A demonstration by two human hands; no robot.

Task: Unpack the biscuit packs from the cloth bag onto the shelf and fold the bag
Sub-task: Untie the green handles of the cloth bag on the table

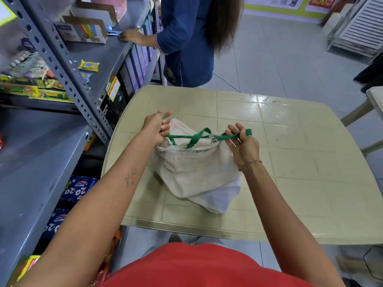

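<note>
sagging off-white cloth bag (196, 172) w/ green handles, seemingly empty; left hand (156, 128), right hand (243, 146) each gripping one.

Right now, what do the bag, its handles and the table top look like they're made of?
Cloth bag: off-white woven fabric, matte, likely cotton; it slumps and creases softly. Green handles: flat woven webbing, matte, held taut between the left hand and right hand. Table: probably moulded plastic, cream, slightly glossy, with a pressed tile-like grid and ribbed edge.

Red top (207, 268); bare forearms; star tattoo (130, 179) on left; thin bracelet (249, 163) on right wrist.
</note>
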